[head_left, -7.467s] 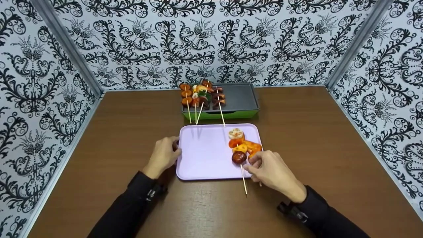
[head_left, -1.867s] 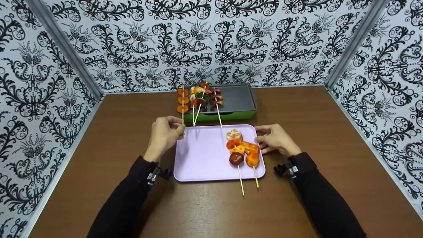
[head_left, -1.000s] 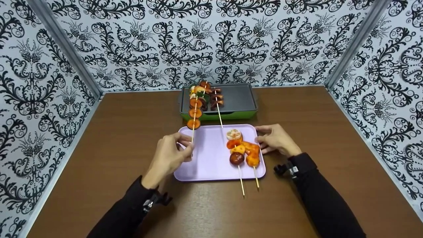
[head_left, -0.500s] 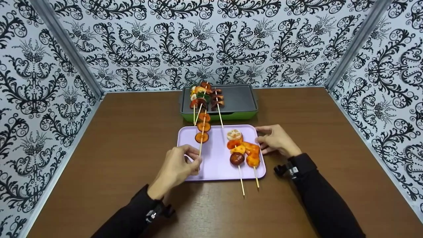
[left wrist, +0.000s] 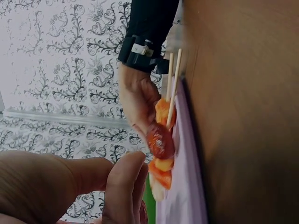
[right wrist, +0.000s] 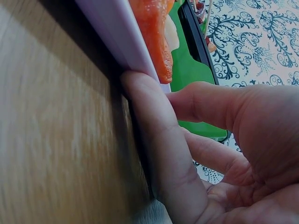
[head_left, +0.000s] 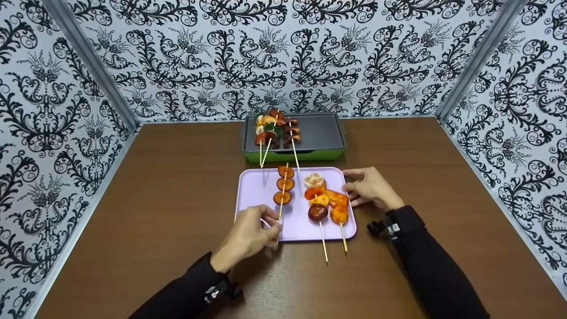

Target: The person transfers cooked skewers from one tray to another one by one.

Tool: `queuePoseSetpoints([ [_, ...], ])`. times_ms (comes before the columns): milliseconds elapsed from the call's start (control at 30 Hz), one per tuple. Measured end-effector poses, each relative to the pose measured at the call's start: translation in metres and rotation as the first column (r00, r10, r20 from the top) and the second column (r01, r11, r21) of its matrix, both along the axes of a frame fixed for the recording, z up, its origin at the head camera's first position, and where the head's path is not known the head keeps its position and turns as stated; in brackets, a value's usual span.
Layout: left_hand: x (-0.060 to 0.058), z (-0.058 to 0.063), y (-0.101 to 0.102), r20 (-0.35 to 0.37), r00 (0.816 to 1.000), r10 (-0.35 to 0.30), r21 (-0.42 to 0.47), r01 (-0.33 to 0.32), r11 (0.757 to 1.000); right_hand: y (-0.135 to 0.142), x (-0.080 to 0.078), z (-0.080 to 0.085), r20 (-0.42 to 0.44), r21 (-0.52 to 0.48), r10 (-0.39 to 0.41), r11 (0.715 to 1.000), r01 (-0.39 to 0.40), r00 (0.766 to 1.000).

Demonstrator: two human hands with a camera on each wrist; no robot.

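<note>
My left hand [head_left: 252, 232] pinches the bare lower stick of a skewer with three round orange slices [head_left: 284, 184], dark at the rims. The slices are over the middle of the lilac tray [head_left: 294, 230]; the stick slants past its front edge. In the left wrist view, thumb and forefinger [left wrist: 124, 182] meet, and the stick is hidden. My right hand [head_left: 371, 188] holds the tray's right edge, thumb at the rim and a finger [right wrist: 156, 126] along its outer side. On the tray's right half lie a skewer with a glossy brown ball [head_left: 317, 212] and an orange meat skewer [head_left: 339, 214].
Behind the tray stands a green toy grill [head_left: 310, 154] with a grey top. Several skewers [head_left: 268, 128] lie on its left half, among them a brown one [head_left: 291, 132], sticks pointing forward over the front edge. Patterned walls [head_left: 283, 57] enclose the wooden table [head_left: 155, 186].
The left hand took the orange-slice skewer from the grill's left end and carried it forward and right over the tray. Earlier, the right hand left the meat skewer for the tray's right edge.
</note>
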State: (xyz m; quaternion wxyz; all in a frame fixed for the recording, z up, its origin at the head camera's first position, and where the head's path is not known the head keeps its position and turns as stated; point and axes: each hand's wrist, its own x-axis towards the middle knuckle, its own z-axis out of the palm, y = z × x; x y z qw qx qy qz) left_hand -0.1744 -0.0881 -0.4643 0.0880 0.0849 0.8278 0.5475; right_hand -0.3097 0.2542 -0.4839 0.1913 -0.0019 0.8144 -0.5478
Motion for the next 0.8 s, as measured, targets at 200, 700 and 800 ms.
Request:
queuePoseSetpoints([
  [200,0.000,-0.008,0.010,-0.005,1.000,-0.023,0.000,0.023,1.000,0.000,0.001,0.001,0.000,0.003,-0.001,1.000,0.001,1.000],
  [700,0.003,-0.016,0.031,0.079,0.996,-0.028,0.045,0.025,0.999,-0.001,-0.001,0.000,0.014,0.005,-0.005,1.000,0.005,1.000],
  [800,0.004,-0.017,0.034,0.094,0.995,-0.025,0.058,0.019,0.998,-0.001,0.000,0.001,0.019,0.013,-0.009,1.000,0.009,1.000],
])
